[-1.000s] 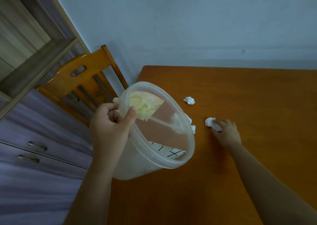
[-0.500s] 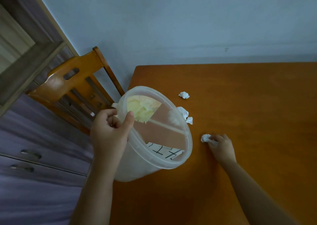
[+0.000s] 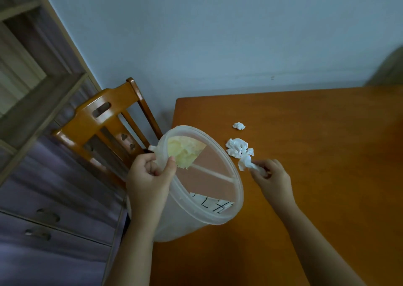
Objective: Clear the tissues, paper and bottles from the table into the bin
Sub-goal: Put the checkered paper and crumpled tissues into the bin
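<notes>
My left hand grips the rim of a translucent plastic bin, held tilted at the table's left edge. Inside the bin lie a yellowish crumpled tissue and a sheet of paper with black lines. My right hand is closed on a white crumpled tissue, just right of the bin's rim. A larger white tissue wad lies on the orange wooden table touching the held one. A small tissue ball lies farther back.
A wooden chair stands left of the table, against the wall. A shelf unit with purple drawers fills the left side. A blurred dark shape sits at the table's far right corner.
My right hand has carried its tissue left and up the table, toward the bin's rim and next to the larger wad. The bin stays in my left hand.
</notes>
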Demonstrator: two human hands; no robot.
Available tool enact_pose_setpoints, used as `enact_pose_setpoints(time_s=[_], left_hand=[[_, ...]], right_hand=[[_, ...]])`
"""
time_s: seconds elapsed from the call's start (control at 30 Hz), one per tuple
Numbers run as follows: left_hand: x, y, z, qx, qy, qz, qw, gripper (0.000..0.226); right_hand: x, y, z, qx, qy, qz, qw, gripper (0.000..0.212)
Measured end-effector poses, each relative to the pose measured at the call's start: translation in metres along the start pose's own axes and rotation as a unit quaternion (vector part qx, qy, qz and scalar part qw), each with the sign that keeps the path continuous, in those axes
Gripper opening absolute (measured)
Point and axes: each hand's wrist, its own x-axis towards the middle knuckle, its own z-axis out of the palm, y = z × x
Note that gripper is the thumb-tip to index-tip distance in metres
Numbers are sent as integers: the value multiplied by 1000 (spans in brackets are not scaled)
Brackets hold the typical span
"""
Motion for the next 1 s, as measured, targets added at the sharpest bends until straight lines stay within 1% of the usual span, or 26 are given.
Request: enact_pose_setpoints(time_s=[0.13,0.27,0.43,0.53,0.63,0.7,0.83,1.0], left_hand=[[1,-10,-18,-20,-2,3,1000,23],[3,-16,-26,-22,-1,9,1000,24],[11,-19,-25,-14,19,12,1000,26],[19,-18,-20,-14,30,5,999,26],[30,-15,-17,-15,46,-6,999,24],[38,-13,-16,-16,61,-14,998,27],[46,-13,-21,-14,68,5,998,32],[57,-28,-45,-33,59,11,998,28]], right_hand=[[-20,-39,14,24,-26,-14,999,16],[-34,-64,34,22,-87,-43,995,16],[-30,-74,54,5,-165,-78,983,21],[-18,-72,57,11,-198,-87,976,25],[-1,-71,54,12,-207,-82,975,26],[11,-73,54,0,-206,-100,973,25],[23,-83,56,-31,-186,-142,972,26],[7,-95,69,-50,-147,-146,977,27]])
